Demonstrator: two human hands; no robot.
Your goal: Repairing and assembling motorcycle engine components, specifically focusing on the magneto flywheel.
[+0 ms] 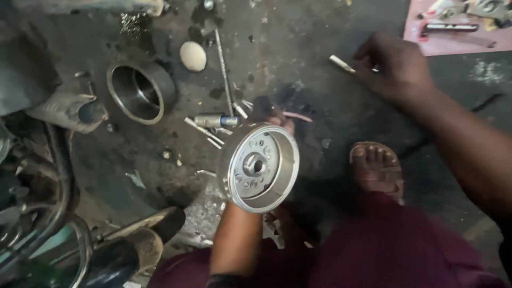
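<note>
My left hand (277,120) holds a round silver metal drum (260,166) tilted up toward me, its hollow side showing a central hub with several small holes. Only the fingertips show past the drum's far rim; the forearm runs down to the lower edge. My right hand (392,66) reaches out over the dark floor at the upper right, fingers closed around a small silver metal piece (341,64) whose end sticks out to the left.
A larger metal ring (140,92) lies on the oily floor at left, near an oval pale stone (192,55). Loose bolts, pins and a thin rod (224,69) lie scattered. A sandalled foot (376,168) rests right of the drum. Motorcycle parts (48,213) crowd the left edge. Pink mat with tools (458,26) at top right.
</note>
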